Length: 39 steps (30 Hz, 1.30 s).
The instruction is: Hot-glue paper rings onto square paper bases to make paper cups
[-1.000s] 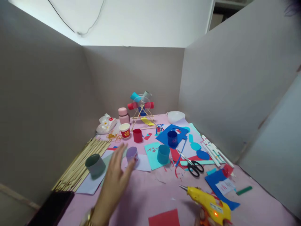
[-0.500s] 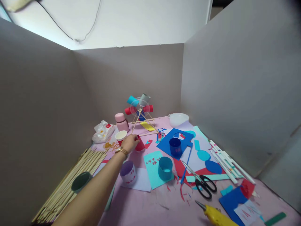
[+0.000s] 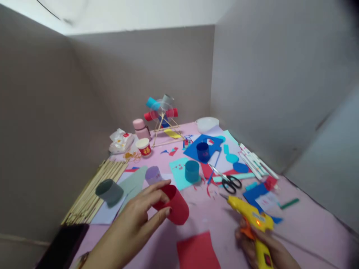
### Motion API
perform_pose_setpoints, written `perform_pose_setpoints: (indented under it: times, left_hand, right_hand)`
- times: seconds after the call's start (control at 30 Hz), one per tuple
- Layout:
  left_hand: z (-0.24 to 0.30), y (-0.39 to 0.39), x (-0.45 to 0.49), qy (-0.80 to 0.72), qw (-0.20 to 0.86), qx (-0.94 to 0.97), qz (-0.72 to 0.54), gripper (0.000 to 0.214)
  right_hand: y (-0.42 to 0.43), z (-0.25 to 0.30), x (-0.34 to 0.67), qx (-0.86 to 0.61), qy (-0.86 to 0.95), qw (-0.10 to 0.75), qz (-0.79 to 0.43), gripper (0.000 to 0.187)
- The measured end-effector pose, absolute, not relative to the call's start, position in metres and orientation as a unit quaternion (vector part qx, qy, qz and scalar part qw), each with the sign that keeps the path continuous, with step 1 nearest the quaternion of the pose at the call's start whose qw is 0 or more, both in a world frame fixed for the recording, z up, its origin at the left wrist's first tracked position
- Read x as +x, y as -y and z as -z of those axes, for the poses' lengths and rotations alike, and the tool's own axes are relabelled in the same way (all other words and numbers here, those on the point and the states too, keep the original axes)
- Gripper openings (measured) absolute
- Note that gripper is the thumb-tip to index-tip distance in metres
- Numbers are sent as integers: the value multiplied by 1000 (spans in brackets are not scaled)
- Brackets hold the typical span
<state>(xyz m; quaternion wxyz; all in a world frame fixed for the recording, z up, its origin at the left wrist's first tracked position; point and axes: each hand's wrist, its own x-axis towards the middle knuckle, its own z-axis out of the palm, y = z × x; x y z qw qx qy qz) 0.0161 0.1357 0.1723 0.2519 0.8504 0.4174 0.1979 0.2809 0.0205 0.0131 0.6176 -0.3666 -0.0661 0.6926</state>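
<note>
Pink tabletop [image 3: 213,220]: far wheel model [image 3: 162,125] already carries tubes [image 3: 171,113]; left hand [image 3: 134,220] fingers clamp the red cup [image 3: 176,209], not yet mounted; right hand [image 3: 266,250] grips the glue gun [image 3: 251,218].

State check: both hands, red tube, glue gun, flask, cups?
left hand, grip shut on red paper tube
red paper tube, held tilted, off upright
right hand, grip shut on glue gun
glue gun, indicator light lit, nozzle pointing left
pink flask, upright, capped
white cup, upright, mouth up
teal paper ring, standing upright
grey-green paper ring, tipped on its side
</note>
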Motion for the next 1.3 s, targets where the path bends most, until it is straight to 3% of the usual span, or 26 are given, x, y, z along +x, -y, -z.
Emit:
perform_pose_setpoints:
  times: [0.2,0.47,0.63,0.73,0.93,1.1,1.3]
  left_hand:
    - [-116,-79,20,-355,136,901,-209,12]
    - [-72,-62,41,-375,87,898,-213,13]
    - [-57,-54,31,-408,144,875,-217,72]
    - [-52,-56,19,-431,216,848,-218,91]
    - [-55,-68,15,-416,329,819,-219,89]
    - [-68,-62,37,-375,263,858,-233,89]
    - [-55,-56,49,-385,209,864,-249,64]
  right_hand:
    - [-20,-31,282,-365,60,637,-676,31]
    - [-18,-30,283,-352,88,642,-676,27]
    - [-18,-30,284,-347,93,636,-683,25]
    - [-18,-31,284,-346,97,632,-687,25]
    - [-17,-30,286,-354,106,624,-688,21]
    - [-17,-28,286,-359,110,628,-682,24]
    - [-17,-28,288,-351,112,626,-688,24]
